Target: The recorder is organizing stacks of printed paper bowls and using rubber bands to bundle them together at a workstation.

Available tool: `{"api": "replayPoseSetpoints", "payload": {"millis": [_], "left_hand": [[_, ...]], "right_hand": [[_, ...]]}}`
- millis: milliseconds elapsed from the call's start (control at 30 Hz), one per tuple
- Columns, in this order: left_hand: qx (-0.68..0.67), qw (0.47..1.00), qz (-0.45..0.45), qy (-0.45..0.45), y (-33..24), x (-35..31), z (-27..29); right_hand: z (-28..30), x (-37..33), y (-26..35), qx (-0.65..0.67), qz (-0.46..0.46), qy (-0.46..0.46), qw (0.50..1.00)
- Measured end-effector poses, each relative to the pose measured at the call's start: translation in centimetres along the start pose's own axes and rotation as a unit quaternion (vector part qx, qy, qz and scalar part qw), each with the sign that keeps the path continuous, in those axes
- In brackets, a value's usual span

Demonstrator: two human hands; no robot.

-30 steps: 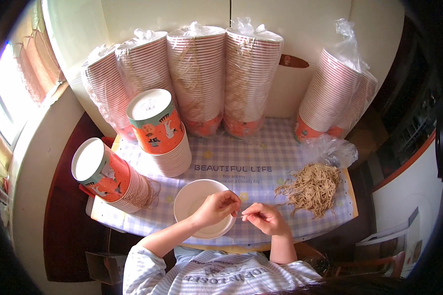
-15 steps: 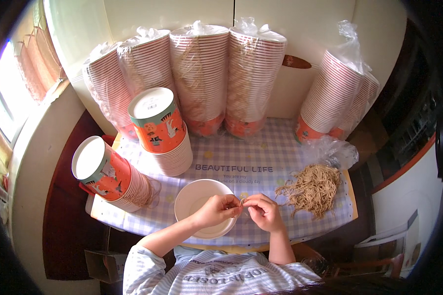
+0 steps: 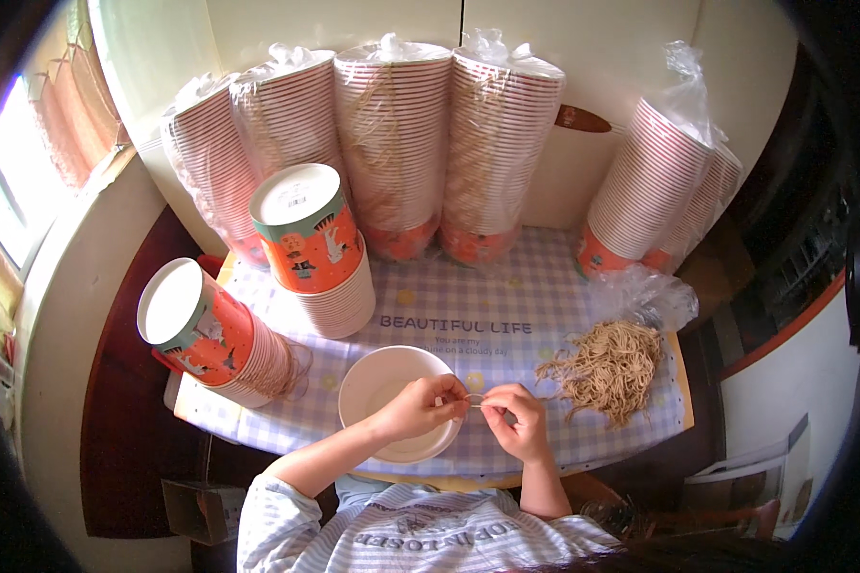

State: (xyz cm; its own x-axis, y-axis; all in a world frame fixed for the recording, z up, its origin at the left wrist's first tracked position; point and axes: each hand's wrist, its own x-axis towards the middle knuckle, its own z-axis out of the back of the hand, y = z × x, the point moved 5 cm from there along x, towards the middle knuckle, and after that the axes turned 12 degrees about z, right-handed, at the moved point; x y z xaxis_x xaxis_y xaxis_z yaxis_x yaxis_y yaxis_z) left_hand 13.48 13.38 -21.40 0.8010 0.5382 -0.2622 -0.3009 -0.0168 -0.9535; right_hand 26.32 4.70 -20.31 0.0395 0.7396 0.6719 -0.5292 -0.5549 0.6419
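Note:
Between my two hands a thin pale string (image 3: 476, 395) is stretched in a small loop. My left hand (image 3: 422, 406) pinches one side of it over the right rim of an open white paper bucket (image 3: 368, 382). My right hand (image 3: 516, 422) pinches the other side, just right of that rim, over the checked tablecloth. The fingertips of both hands are closed and a short gap separates them. The bucket stands upright near the table's front edge, and my left forearm partly covers it. To the right lies a tangled heap of beige strings (image 3: 612, 371).
Two upside-down stacks of orange and green paper buckets, one stack (image 3: 311, 250) behind the other (image 3: 225, 334), stand at the left; strings hang on the nearer one. Tall plastic-wrapped bucket stacks (image 3: 392, 143) line the back, with more (image 3: 645, 181) at the back right. A crumpled clear bag (image 3: 648, 296) lies near the strings.
My hands have drawn slightly apart, my right hand shifting a little right, so the string loop between them shows wider. The view has shifted slightly.

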Motion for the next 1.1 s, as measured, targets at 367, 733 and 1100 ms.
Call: {"api": "replayPoseSetpoints", "payload": {"millis": [367, 733, 1100], "left_hand": [[-0.002, 1.0, 0.005, -0.002, 0.0, -0.1, 0.2], [0.067, 0.997, -0.018, -0.04, -0.4, -0.3, 0.2], [0.105, 0.993, -0.001, -0.057, -1.0, -0.6, 0.3]], "right_hand": [[-1.4, -0.3, 2.3, -0.041, 0.087, 0.085, 0.992], [-2.1, -1.6, -1.1, 0.083, -0.101, 0.004, 0.991], [-2.5, -1.6, -0.7, 0.016, -0.119, 0.01, 0.993]]}}
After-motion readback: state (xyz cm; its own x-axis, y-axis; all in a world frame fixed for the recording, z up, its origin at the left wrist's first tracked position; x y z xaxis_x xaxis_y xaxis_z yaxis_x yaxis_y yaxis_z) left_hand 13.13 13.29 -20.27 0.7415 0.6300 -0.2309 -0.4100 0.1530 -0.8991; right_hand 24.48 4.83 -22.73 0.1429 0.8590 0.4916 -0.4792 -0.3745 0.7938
